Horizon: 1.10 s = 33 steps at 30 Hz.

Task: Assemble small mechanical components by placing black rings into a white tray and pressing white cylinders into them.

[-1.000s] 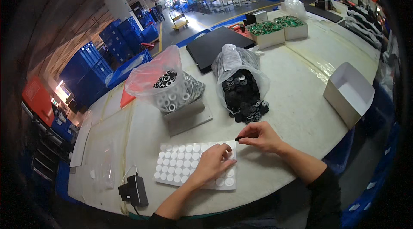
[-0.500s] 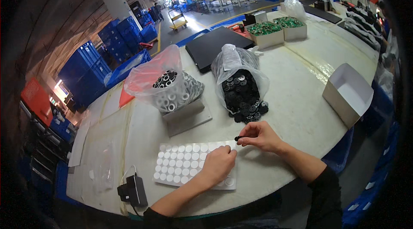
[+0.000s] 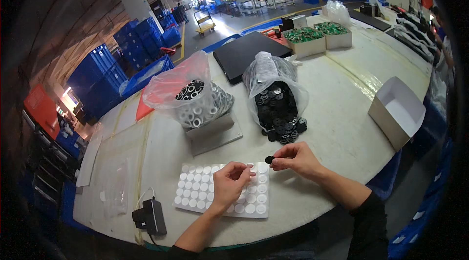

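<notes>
A sheet of round white stickers [image 3: 195,186] lies flat near the front edge of the table. Over its upper right part is my left hand [image 3: 229,182], thumb and forefinger drawn together in a pinch; whatever sits between the tips is too small to make out. My right hand [image 3: 299,161], just past the sheet's right corner, pinches a black disc [image 3: 269,160] between thumb and fingers. Beyond it, a clear plastic bag [image 3: 251,89] lies with its mouth toward me, and black discs [image 3: 282,125] spill from it onto the table.
Left of that bag, another clear bag [image 3: 163,81] of black and white rings rests by a grey metal block [image 3: 215,135]. A black power adapter [image 3: 150,217] lies at front left. An open white box [image 3: 398,111] stands right; boxes of green parts [image 3: 304,35] stand farther back.
My left hand has moved left and up off the sheet's right side, its thumb and forefinger now showing. My right hand stays nearly in place with the black disc, which shows its flat face more.
</notes>
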Each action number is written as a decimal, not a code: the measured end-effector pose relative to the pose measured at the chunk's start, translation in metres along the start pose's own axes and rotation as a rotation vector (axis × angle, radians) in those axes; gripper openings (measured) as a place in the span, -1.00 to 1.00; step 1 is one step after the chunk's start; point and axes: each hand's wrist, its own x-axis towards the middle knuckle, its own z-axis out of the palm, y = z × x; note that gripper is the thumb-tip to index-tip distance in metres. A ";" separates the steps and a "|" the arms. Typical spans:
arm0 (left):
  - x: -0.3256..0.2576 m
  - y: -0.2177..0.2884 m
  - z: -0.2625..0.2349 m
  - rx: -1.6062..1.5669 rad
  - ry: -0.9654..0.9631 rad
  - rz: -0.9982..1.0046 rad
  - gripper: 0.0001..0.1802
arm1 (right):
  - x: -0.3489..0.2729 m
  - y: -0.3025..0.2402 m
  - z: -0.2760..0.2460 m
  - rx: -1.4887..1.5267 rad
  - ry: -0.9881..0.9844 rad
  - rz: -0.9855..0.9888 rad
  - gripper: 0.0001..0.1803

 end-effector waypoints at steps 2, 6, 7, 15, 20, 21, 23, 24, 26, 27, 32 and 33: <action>-0.001 0.001 0.003 -0.034 0.020 0.082 -0.92 | -0.001 0.003 0.003 0.074 -0.027 0.025 -0.80; -0.008 0.006 0.010 -0.211 0.017 0.034 -0.89 | -0.003 0.010 0.010 -0.031 -0.025 0.036 -0.80; -0.010 0.005 0.011 -0.256 -0.021 -0.016 -0.87 | -0.003 0.010 0.013 -0.035 -0.026 0.038 -0.80; -0.011 -0.002 0.011 -0.058 -0.123 -0.121 -0.84 | -0.005 0.013 0.020 0.015 -0.025 0.007 -0.82; -0.009 -0.008 0.011 -0.078 -0.066 -0.156 -0.84 | -0.008 0.015 0.023 0.068 -0.079 -0.004 -0.81; -0.009 -0.010 0.011 -0.079 -0.064 -0.156 -0.84 | -0.008 0.016 0.023 0.087 -0.084 -0.010 -0.82; -0.009 -0.013 0.012 -0.090 -0.058 -0.078 -0.84 | -0.007 0.017 0.022 0.083 -0.084 -0.007 -0.82; -0.008 -0.013 0.015 -0.090 -0.057 -0.078 -0.84 | -0.006 0.017 0.022 0.079 -0.084 -0.005 -0.82; -0.008 -0.012 0.019 -0.309 0.006 -0.037 -0.78 | -0.007 0.018 0.023 0.075 -0.082 -0.010 -0.83; -0.008 -0.010 0.019 -0.310 0.005 -0.036 -0.78 | -0.008 0.017 0.023 0.073 -0.078 -0.016 -0.83; -0.010 -0.014 0.015 -0.267 -0.091 -0.057 -0.74 | -0.010 0.017 0.024 0.022 -0.072 -0.035 -0.84; -0.011 -0.014 0.015 -0.268 -0.093 -0.057 -0.74 | -0.011 0.017 0.024 -0.007 -0.066 -0.051 -0.84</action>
